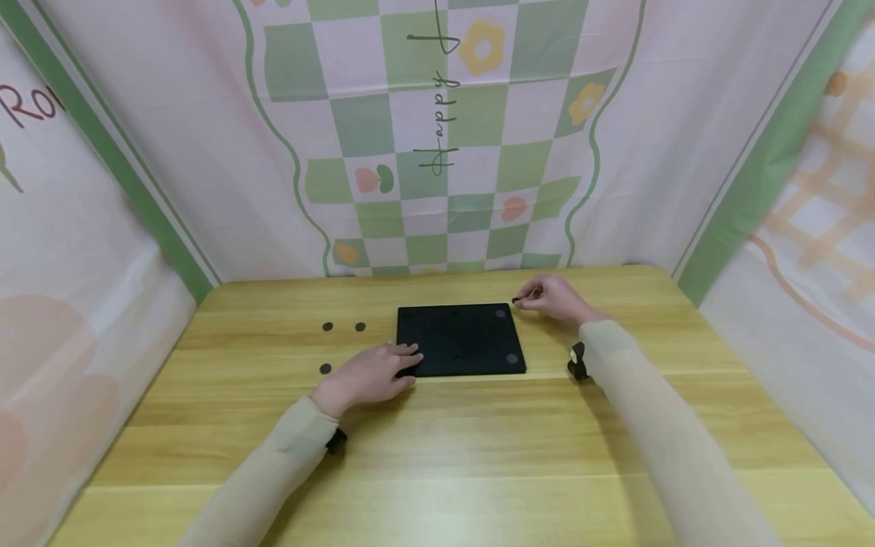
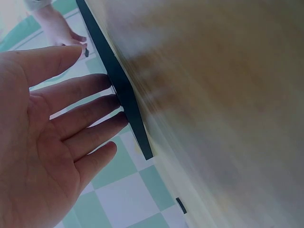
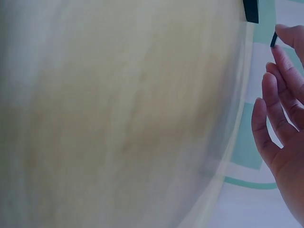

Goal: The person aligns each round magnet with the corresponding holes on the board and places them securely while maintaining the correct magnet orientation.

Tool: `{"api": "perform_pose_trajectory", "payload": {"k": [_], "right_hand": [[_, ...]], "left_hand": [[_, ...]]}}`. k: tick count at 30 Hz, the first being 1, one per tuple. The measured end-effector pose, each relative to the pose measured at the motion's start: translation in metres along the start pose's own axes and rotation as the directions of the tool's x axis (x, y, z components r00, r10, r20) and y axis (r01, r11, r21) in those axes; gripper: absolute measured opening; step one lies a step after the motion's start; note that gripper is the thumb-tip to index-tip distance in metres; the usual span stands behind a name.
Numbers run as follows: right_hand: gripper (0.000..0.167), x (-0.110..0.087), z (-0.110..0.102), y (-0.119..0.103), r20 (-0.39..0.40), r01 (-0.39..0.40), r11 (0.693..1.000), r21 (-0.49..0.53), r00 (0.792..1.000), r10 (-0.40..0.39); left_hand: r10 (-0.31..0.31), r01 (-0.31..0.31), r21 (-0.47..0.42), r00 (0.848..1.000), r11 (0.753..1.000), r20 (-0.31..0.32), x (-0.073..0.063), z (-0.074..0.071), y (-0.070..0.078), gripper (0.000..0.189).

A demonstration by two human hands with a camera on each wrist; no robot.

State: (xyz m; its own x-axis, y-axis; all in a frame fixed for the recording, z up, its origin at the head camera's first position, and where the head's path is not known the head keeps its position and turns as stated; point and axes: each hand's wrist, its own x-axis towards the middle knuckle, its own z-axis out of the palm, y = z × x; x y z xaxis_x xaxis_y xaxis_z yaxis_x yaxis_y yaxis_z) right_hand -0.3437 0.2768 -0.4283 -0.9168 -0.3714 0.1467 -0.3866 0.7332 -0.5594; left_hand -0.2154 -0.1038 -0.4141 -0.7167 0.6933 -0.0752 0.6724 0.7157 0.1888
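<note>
A flat black rectangular panel point(image 1: 459, 342) lies on the table, with a dark grey round pad point(image 1: 512, 358) at its near right corner and another round pad point(image 1: 500, 314) at the far right one. My left hand point(image 1: 372, 374) rests on the panel's near left part; in the left wrist view its extended fingers point(image 2: 90, 111) meet the panel's edge. Just beyond the far right corner, my right hand point(image 1: 554, 298) pinches a small dark round pad point(image 1: 516, 300) between thumb and finger. The right wrist view shows this pad point(image 3: 273, 39) edge-on, the other fingers loosely spread.
Left of the panel, three dark round pads lie on the wooden table point(image 1: 444, 471): two farther back, one pad point(image 1: 360, 327) nearer the panel and one pad point(image 1: 328, 327) beside it, and a third pad point(image 1: 325, 368) closer to me. Patterned cloth point(image 1: 451, 137) hangs behind and at both sides.
</note>
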Motion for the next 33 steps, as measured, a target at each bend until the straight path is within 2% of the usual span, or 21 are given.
{"api": "perform_pose_trajectory", "payload": {"k": [23,33], "right_hand": [[0.016,0.019,0.014,-0.021,0.028,0.036,0.999,0.017,0.999,-0.037],[0.017,0.026,0.018,-0.028,0.057,0.005,1.000,0.019,0.998,-0.006]], "left_hand": [[-0.004,0.004,-0.002,1.000,1.000,0.009,-0.001,-0.002,0.000,0.046],[0.001,-0.001,0.003,1.000,1.000,0.012,0.000,-0.003,0.001,0.046]]}}
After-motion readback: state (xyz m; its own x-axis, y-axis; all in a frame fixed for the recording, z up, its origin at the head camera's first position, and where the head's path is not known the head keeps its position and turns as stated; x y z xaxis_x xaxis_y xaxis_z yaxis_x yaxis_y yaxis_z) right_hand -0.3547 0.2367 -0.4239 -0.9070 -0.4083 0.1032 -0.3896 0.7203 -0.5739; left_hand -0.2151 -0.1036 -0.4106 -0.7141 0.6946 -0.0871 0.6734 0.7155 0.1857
